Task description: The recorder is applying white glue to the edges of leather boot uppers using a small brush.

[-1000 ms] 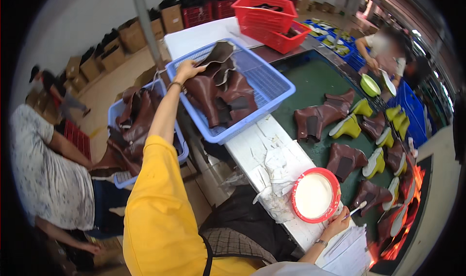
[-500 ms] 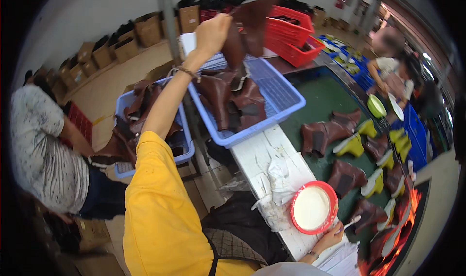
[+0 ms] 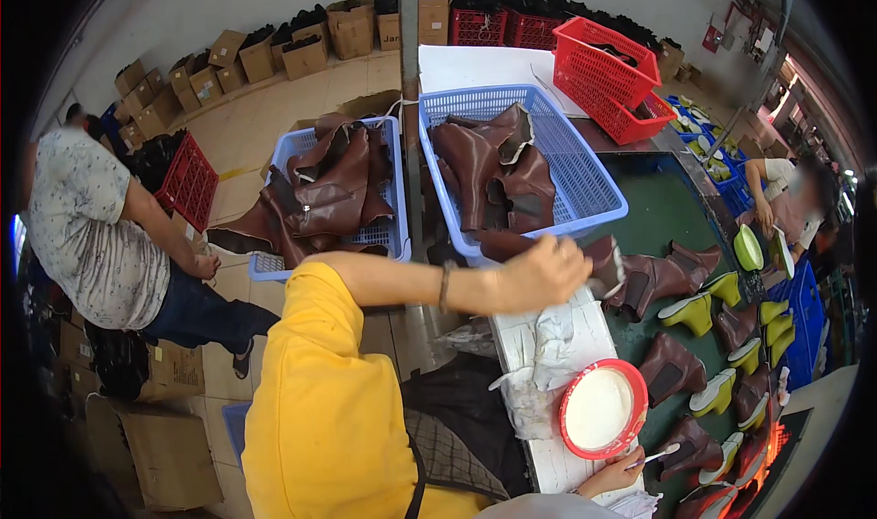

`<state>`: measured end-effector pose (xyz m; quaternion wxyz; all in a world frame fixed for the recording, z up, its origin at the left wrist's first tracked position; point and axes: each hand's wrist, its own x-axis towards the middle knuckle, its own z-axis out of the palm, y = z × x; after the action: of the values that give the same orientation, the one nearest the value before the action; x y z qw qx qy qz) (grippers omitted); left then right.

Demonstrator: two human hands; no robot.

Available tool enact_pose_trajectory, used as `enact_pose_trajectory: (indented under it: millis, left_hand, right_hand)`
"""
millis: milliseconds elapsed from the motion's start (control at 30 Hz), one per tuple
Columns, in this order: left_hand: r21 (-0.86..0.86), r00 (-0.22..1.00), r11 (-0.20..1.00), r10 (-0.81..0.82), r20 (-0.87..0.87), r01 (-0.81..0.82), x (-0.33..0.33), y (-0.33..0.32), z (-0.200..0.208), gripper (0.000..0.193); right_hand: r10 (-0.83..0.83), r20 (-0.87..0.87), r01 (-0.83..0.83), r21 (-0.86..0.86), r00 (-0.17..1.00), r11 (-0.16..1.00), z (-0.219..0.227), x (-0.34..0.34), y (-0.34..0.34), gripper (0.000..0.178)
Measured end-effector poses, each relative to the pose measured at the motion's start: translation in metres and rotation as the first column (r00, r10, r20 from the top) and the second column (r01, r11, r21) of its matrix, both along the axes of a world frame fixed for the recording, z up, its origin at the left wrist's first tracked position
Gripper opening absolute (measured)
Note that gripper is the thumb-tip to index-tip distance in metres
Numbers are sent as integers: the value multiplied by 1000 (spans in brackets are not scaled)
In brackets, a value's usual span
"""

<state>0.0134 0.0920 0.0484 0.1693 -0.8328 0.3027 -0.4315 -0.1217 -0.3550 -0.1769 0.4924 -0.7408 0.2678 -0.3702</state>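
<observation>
My left hand (image 3: pixel 546 277), slightly smeared by motion, is closed on a brown leather boot upper (image 3: pixel 603 256) above the white board (image 3: pixel 513 341). The hand hides the middle of this upper; its pale lower edge shows past my fingers. Low at the right, my right hand (image 3: pixel 614 476) holds a small brush (image 3: pixel 654 454) with a white tip. A red bowl (image 3: pixel 642 407) of white liquid sits on the board beside it. Crumpled white cloth (image 3: pixel 553 347) lies left of the bowl. More brown uppers (image 3: pixel 489 167) lie in the blue basket (image 3: pixel 598 210) beyond my left hand.
Another blue basket (image 3: pixel 399 183) of uppers stands left of the pole (image 3: pixel 410 53). Brown uppers (image 3: pixel 671 365) and yellow-green soles (image 3: pixel 687 312) line the green conveyor (image 3: pixel 653 195). Red crates (image 3: pixel 598 80) stand behind. One person (image 3: pixel 100 227) is at left, another (image 3: pixel 781 185) at far right. Something glows orange (image 3: pixel 776 441) at lower right.
My left hand has brought the upper down and right from above the basket to over the board. The view has shifted. My right hand still holds the brush beside the bowl.
</observation>
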Motion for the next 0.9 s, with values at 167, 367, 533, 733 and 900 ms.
enact_pose_trajectory:
  millis: [167,367,533,733,900]
  left_hand:
    - [77,670,996,80,-738,-34,-35,-46,-69,45]
    - [-373,670,928,-273,-690,-6,-12,-28,-116,95]
    - [-559,706,756,-186,-683,-342,10,-26,-126,107]
    - [-582,683,670,-151,-715,-461,26,-29,-154,108]
    - [-594,718,693,-158,-678,-408,27,-30,-152,103]
  right_hand:
    - [47,8,-47,82,999,996,7,3,8,34]
    - [-10,-7,10,-8,1000,1000,20,0,19,35]
    - [-31,-3,31,-24,1000,999,30,-7,30,35]
    - [-43,46,40,66,998,997,39,-4,37,35]
    - [-80,41,80,-10,996,997,44,1,42,35]
